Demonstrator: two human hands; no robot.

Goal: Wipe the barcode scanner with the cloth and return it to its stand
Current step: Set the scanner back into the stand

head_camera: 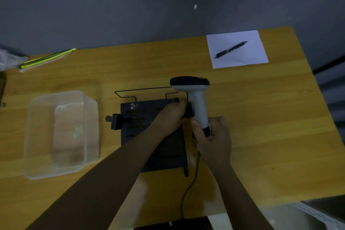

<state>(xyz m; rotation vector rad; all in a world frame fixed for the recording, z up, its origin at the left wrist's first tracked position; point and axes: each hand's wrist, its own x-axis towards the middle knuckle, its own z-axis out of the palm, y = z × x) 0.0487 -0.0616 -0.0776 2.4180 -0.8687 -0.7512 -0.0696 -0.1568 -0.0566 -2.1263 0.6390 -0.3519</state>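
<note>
The barcode scanner (196,95) is grey-white with a black head and stands upright at the right edge of a black metal stand (147,115). My right hand (214,136) grips the bottom of its handle, where a black cable (188,188) runs off toward the table's front edge. My left hand (174,114) rests on the stand's right side, fingers against a black clamp part by the scanner's handle. No cloth is visible.
A clear plastic tub (61,132) sits left of the stand. A white paper sheet (237,48) with a black pen (231,49) lies at the back right. A yellow-green folder (46,59) lies at the back left. The wooden table (270,136) ends close on the right.
</note>
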